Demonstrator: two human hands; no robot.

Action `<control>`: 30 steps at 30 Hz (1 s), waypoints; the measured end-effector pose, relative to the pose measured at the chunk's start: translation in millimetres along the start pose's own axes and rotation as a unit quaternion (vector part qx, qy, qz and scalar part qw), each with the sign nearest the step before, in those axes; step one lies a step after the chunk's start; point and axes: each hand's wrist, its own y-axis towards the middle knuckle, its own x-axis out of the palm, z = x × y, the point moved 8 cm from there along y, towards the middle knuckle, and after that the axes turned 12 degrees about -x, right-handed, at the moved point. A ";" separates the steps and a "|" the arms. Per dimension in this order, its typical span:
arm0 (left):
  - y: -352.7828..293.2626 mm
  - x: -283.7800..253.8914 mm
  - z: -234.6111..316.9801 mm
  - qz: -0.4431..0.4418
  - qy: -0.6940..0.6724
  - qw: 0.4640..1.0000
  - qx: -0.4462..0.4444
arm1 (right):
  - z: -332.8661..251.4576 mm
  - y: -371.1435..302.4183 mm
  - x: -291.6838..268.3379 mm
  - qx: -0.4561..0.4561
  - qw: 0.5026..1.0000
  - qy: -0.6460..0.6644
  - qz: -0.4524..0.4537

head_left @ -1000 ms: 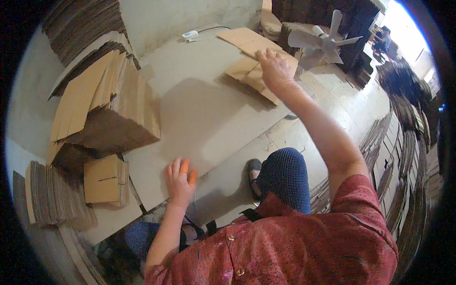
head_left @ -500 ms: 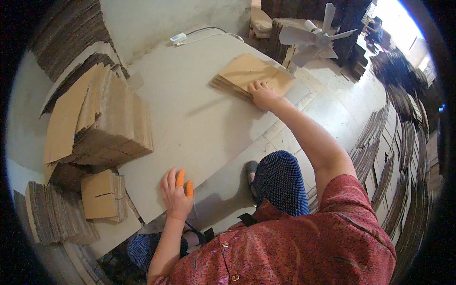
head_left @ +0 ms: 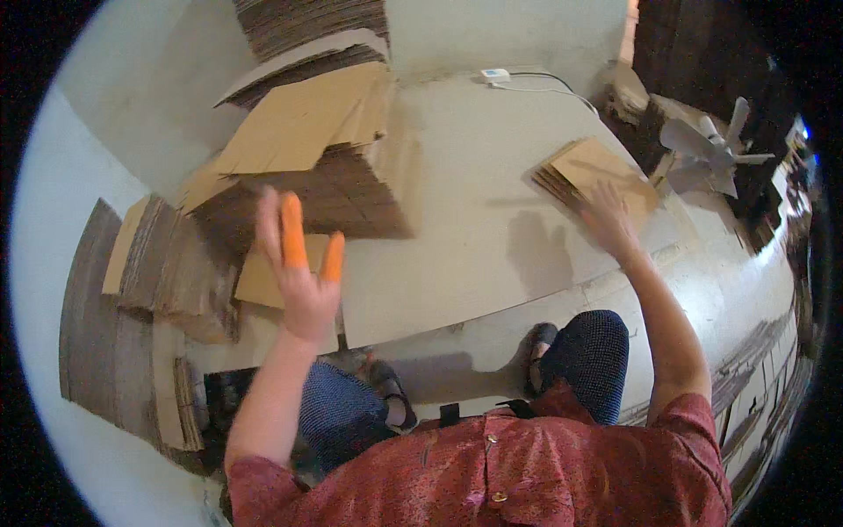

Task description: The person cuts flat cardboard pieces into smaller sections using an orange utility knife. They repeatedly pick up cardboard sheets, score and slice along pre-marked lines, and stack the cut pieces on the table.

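Observation:
My left hand (head_left: pixel 303 268) is raised in front of the large stack of brown cardboard sheets (head_left: pixel 303 119), its fingers spread and holding nothing. Orange finger covers (head_left: pixel 293 233) sit on its thumb and one finger. On the right, my right hand (head_left: pixel 610 221) is open, fingers apart, at the near edge of a small pile of cardboard pieces (head_left: pixel 606 167). Whether its fingertips touch that pile I cannot tell. Partly behind my left hand and wrist lies a smaller cardboard bundle (head_left: pixel 259 279).
More cardboard stacks (head_left: pixel 158 255) stand at the left, and others (head_left: pixel 312 26) against the back wall. A white device with a cable (head_left: pixel 494 75) lies at the far edge of the pale table (head_left: pixel 457 202). A grey fan (head_left: pixel 716 151) stands beyond the table's right end.
My left hand has lifted off the table and moved toward the large cardboard stack. My right hand has loosened and opened beside the small pile. The view has swung left.

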 end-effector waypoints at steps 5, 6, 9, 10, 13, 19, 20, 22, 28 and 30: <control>63.5 2.5 -38.2 -0.022 0.149 0.985 0.079 | -115.8 5.3 -31.5 -0.086 0.973 0.175 0.126; 65.7 4.8 -46.1 -0.049 0.178 0.977 0.110 | -137.5 6.3 -36.0 -0.095 0.957 0.239 0.131; 64.7 -16.2 -25.6 0.013 0.055 0.994 0.090 | -190.9 7.3 -60.1 -0.035 0.878 0.465 0.106; 52.3 -14.6 -23.8 0.001 -0.034 0.996 0.082 | -203.3 7.0 -57.5 0.020 0.807 0.585 0.082; -13.0 -5.5 12.3 -0.091 -0.245 0.964 0.041 | -240.2 4.8 -61.9 0.090 0.542 0.834 0.049; -114.0 -8.3 30.8 -0.200 -0.152 0.962 0.105 | -252.9 -11.3 -64.8 0.123 0.651 0.741 0.110; -125.9 -2.0 0.9 -0.204 -0.102 0.968 0.104 | -250.1 -16.5 -64.7 0.114 0.677 0.717 0.120; -131.6 6.8 -80.9 -0.271 0.033 0.957 -0.101 | -246.9 -27.1 -63.6 0.088 0.725 0.668 0.143; -110.5 24.8 -177.4 -0.327 0.315 0.856 -0.249 | -245.9 -57.2 -38.7 0.035 0.862 0.496 0.096; -109.2 37.3 -186.6 -0.372 0.325 0.822 -0.285 | -254.4 -52.2 -53.7 0.024 0.868 0.489 0.086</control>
